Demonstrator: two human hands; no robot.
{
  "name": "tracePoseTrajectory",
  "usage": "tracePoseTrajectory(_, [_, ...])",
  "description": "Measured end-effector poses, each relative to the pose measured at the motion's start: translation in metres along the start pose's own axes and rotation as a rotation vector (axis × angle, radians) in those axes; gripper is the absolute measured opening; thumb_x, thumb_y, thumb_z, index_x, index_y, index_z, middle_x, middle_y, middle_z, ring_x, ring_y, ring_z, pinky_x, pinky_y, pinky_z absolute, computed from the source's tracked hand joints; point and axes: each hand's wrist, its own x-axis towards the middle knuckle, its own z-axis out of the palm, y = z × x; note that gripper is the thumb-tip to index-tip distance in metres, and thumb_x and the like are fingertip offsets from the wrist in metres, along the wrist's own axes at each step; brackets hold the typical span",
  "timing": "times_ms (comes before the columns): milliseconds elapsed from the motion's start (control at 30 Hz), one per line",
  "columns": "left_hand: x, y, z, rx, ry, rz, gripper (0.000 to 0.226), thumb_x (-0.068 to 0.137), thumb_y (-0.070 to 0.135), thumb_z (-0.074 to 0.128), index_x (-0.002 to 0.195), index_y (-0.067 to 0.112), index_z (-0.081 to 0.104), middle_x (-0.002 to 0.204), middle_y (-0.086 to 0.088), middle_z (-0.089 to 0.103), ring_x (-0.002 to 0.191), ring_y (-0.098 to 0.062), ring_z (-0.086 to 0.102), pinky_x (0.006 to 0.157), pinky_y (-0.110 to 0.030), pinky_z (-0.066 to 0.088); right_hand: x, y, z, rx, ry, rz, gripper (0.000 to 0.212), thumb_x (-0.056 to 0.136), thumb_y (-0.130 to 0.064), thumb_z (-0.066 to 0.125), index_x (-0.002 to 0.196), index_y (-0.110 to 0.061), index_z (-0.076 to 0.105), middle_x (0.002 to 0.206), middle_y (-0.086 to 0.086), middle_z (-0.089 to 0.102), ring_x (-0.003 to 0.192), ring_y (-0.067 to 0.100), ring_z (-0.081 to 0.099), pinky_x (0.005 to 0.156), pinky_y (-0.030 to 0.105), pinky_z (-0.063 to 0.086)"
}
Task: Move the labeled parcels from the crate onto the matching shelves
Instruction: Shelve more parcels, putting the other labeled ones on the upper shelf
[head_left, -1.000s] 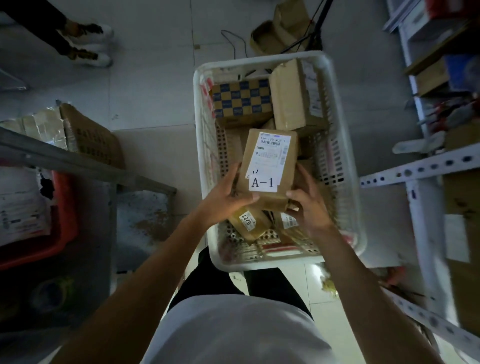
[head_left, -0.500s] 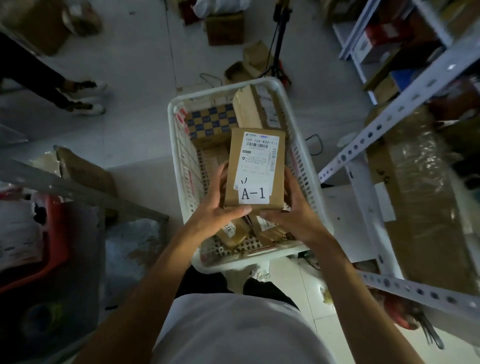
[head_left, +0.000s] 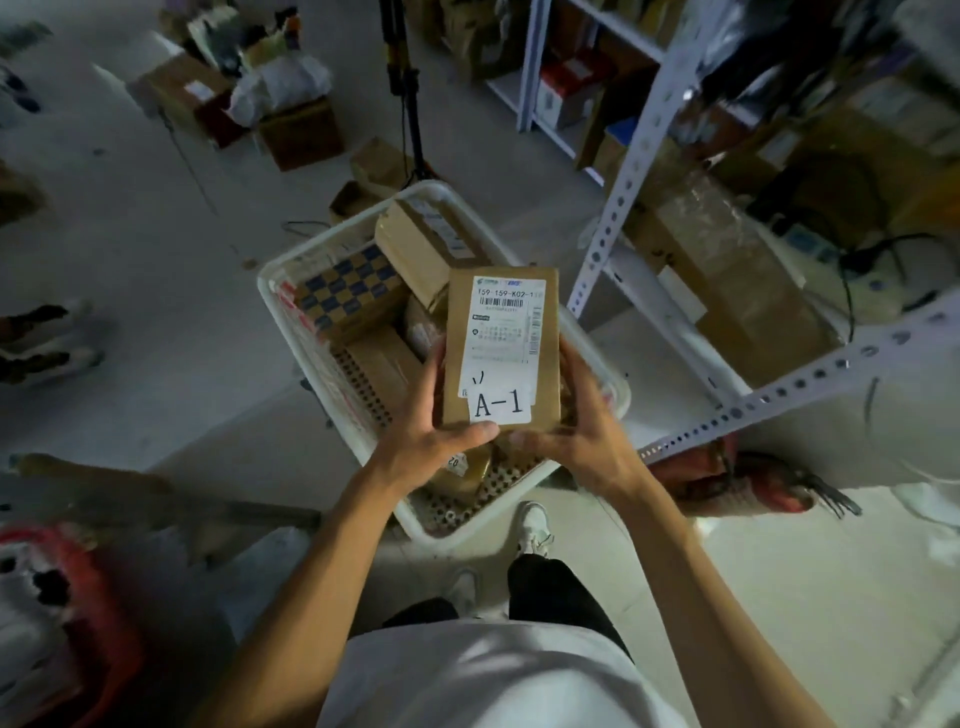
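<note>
A pale, dimly lit floor (head_left: 156, 218) carries a white perforated crate (head_left: 582, 338) with brown parcels inside, among them a blue-and-tan checkered box (head_left: 353, 293). Above the crate, the left hand (head_left: 431, 431) and right hand (head_left: 582, 436) both grip the brown parcel labeled A-1 (head_left: 501, 348), thumbs on its near edge. White perforated-steel shelving (head_left: 639, 171) stands to the right, stacked with cartons; loose boxes (head_left: 301, 132) lie farther back.

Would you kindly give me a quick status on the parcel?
Left hand and right hand both gripping the A-1 parcel. Held above the crate. Nothing blocking.
</note>
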Motion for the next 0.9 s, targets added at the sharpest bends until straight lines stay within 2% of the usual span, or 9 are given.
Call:
tracePoseTrajectory(67, [-0.010,-0.006,0.006,0.009,-0.065,-0.016,0.111,0.068,0.047,0.082,0.153,0.047,0.011,0.146,0.017,0.048,0.139,-0.009,0.041,0.112,-0.060,0.033,-0.023,0.009,0.004,0.024,0.032,0.009,0.114,0.074,-0.008,0.085,0.158,-0.034,0.012,0.128,-0.030,0.056,0.119,-0.004,0.056,0.081,0.026,0.058])
tracePoseTrajectory(100, [-0.014,-0.007,0.011,0.016,-0.105,-0.021,0.111,0.069,0.046,0.082,0.154,0.046,0.010,0.146,0.018,0.048,0.138,-0.007,0.042,0.112,-0.058,0.034,-0.035,0.014,0.005,0.037,0.055,0.021,0.114,0.073,-0.008,0.084,0.157,-0.036,0.014,0.127,-0.033,0.055,0.121,-0.002,0.055,0.082,0.029,0.059])
tracePoseTrajectory(200, [-0.022,-0.008,0.034,0.042,-0.213,0.004,0.108,0.073,0.038,0.080,0.155,0.040,0.011,0.141,0.022,0.053,0.132,0.000,0.047,0.112,-0.046,0.039,-0.074,0.027,0.005,0.157,0.152,0.074,0.115,0.071,0.001,0.082,0.156,-0.040,0.015,0.138,-0.013,0.053,0.126,0.017,0.058,0.085,0.048,0.059])
tracePoseTrajectory(300, [-0.025,-0.011,0.068,0.048,-0.344,0.001,0.107,0.073,0.035,0.080,0.156,0.036,0.012,0.136,0.025,0.055,0.127,0.003,0.051,0.104,-0.030,0.045,-0.116,0.040,-0.003,0.230,0.274,0.106,0.109,0.077,0.015,0.074,0.154,-0.035,0.016,0.131,-0.009,0.055,0.115,0.007,0.065,0.082,0.042,0.059])
tracePoseTrajectory(433, [-0.034,-0.003,0.130,0.098,-0.517,0.033,0.108,0.070,0.044,0.085,0.150,0.051,0.012,0.140,0.020,0.053,0.129,0.001,0.050,0.110,-0.045,0.043,-0.181,0.055,-0.020,0.248,0.474,0.136,0.113,0.069,-0.004,0.082,0.152,-0.043,0.016,0.128,-0.017,0.060,0.120,0.016,0.062,0.082,0.043,0.060])
tracePoseTrajectory(500, [-0.041,0.011,0.166,0.128,-0.613,0.089,0.104,0.074,0.038,0.083,0.149,0.052,0.014,0.142,0.018,0.050,0.130,0.001,0.048,0.109,-0.042,0.044,-0.216,0.059,-0.031,0.279,0.593,0.144,0.116,0.066,-0.007,0.084,0.152,-0.044,0.015,0.132,-0.010,0.058,0.119,0.018,0.063,0.082,0.044,0.061])
tracePoseTrajectory(600, [-0.050,0.036,0.228,0.190,-0.759,0.165,0.105,0.071,0.045,0.083,0.150,0.050,0.014,0.145,0.015,0.048,0.132,-0.007,0.048,0.107,-0.042,0.046,-0.272,0.059,-0.052,0.282,0.790,0.119,0.119,0.064,-0.010,0.087,0.153,-0.038,0.013,0.141,-0.011,0.050,0.122,0.015,0.061,0.080,0.039,0.060])
tracePoseTrajectory(767, [-0.084,0.106,0.349,0.290,-0.986,0.420,0.103,0.074,0.042,0.083,0.152,0.043,0.016,0.141,0.011,0.051,0.128,-0.009,0.051,0.109,-0.038,0.044,-0.384,0.038,-0.103,0.212,1.122,0.060,0.133,0.056,-0.027,0.092,0.157,-0.034,0.006,0.146,-0.009,0.045,0.126,0.010,0.058,0.084,0.037,0.060])
tracePoseTrajectory(900, [-0.132,0.172,0.453,0.174,-1.244,0.599,0.106,0.069,0.041,0.086,0.148,0.053,0.017,0.144,0.006,0.048,0.132,-0.014,0.050,0.101,-0.044,0.052,-0.486,0.010,-0.141,0.110,1.383,-0.027,0.117,0.068,-0.001,0.088,0.153,-0.033,0.014,0.142,-0.011,0.048,0.121,-0.001,0.058,0.081,0.025,0.058])
